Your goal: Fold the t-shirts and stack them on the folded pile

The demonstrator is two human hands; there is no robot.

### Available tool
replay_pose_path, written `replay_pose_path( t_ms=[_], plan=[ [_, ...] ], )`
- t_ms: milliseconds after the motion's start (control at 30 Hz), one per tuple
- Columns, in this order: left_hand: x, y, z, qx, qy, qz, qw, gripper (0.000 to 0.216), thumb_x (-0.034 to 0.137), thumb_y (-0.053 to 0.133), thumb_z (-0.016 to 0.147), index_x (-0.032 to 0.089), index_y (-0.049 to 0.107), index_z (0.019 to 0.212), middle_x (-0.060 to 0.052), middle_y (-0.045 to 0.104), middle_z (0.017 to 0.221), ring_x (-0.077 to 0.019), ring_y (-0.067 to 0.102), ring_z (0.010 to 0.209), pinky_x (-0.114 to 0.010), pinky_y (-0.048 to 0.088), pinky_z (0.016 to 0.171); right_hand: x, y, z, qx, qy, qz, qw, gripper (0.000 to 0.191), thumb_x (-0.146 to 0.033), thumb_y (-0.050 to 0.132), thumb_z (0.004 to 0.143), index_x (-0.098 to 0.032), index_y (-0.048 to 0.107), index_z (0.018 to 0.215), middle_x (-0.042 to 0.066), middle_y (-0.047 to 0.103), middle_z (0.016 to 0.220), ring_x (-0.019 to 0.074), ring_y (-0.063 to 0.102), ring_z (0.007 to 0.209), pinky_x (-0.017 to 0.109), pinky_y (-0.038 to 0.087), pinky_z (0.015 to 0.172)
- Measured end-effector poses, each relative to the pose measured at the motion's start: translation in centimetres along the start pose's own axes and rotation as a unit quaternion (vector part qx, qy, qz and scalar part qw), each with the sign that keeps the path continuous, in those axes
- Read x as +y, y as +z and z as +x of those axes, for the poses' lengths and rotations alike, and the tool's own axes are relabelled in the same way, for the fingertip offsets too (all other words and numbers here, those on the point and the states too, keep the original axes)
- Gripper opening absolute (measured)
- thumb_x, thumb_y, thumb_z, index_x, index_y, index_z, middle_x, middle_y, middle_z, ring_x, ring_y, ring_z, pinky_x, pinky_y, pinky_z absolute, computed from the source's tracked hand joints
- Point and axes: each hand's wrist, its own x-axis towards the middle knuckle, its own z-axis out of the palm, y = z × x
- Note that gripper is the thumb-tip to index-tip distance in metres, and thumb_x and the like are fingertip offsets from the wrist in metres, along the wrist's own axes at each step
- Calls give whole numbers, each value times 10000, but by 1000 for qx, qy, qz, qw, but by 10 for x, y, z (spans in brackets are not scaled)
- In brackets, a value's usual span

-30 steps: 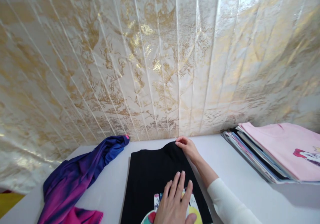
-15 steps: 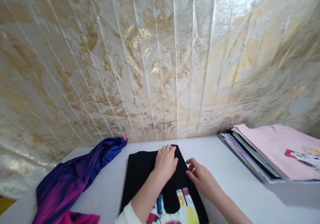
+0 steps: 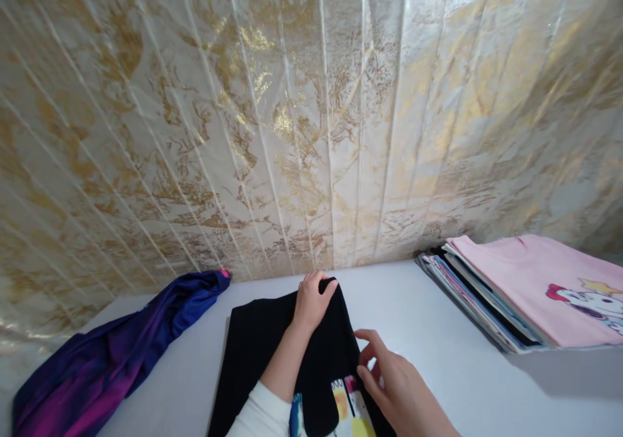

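A folded black T-shirt with a colourful print near its lower end lies in front of me. My left hand is at its far edge, fingers curled over the cloth and thumb out towards the far right corner. Along the right side, my right hand touches the edge with its fingers bent. A gap shows between its thumb and forefinger, and its other fingers are partly hidden.
On the left lies a crumpled blue and purple garment. At the right stands a stack of folded clothes topped by a pink shirt with a cartoon print. A gold-patterned covering rises behind the white table.
My left hand has moved out to the shirt's far edge. My right hand has come down along the right edge, nearer to me. The view has shifted slightly.
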Motion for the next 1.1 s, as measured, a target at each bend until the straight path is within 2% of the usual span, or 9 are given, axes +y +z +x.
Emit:
replay_pose_path(
  t_ms=[167,267,367,500,600,700,800,1000,1100],
  plan=[
    [-2,-5,1,2,25,-51,998,184,356,458,959,229,566,879,29,666,862,-141,632,832,-227,458,764,2,2,0,-7,21,-4,1000,426,-242,383,829,-278,375,1253,6,678,891,193,660,695,298,462,640],
    [-1,-5,1,5,27,-40,999,142,352,499,939,241,574,890,40,660,823,-153,635,799,-237,449,744,4,2,2,-14,27,33,999,418,-252,372,833,-276,399,1249,8,676,879,193,647,704,294,449,637],
    [1,-4,2,5,25,-12,1000,85,328,551,919,253,588,936,28,677,864,-182,639,846,-265,437,774,5,-2,4,-30,50,76,995,373,-310,342,864,-259,415,1226,-1,658,803,194,631,688,287,434,615],
    [1,-1,3,-16,28,28,999,40,261,600,899,244,596,935,2,691,945,-202,627,924,-304,409,855,5,-5,5,-34,65,19,997,379,-373,343,892,-260,391,1251,-5,653,798,199,626,680,294,413,629],
    [-2,4,2,-42,19,53,997,47,220,634,872,216,601,905,-31,687,961,-226,620,965,-342,401,873,5,-3,4,-53,67,-39,996,401,-288,400,856,-262,393,1256,-22,638,737,203,629,660,277,372,591],
    [-6,6,2,-56,5,67,996,76,240,654,860,199,601,895,-54,684,950,-249,618,970,-369,405,861,7,-2,4,-58,73,-44,995,394,-228,396,843,-267,409,1235,-31,633,701,206,634,674,267,357,578],
    [-7,7,2,-53,3,65,996,69,229,638,876,210,592,924,-36,687,941,-230,619,959,-357,400,872,9,-3,5,-63,76,-21,995,325,-239,378,860,-269,433,1179,-28,643,693,208,630,673,273,376,595],
    [-6,9,2,-32,25,40,998,74,199,606,901,244,581,955,17,696,991,-173,627,953,-307,388,893,10,-7,6,-99,87,-15,991,292,-236,336,889,-258,435,1162,-31,650,653,188,590,533,271,356,550],
    [-6,9,1,-31,31,39,998,80,183,606,895,245,592,945,14,700,990,-183,629,957,-316,390,879,7,-5,4,-79,78,-59,992,295,-297,350,912,-263,436,1192,-15,653,679,212,632,612,275,365,566]
  ],
)
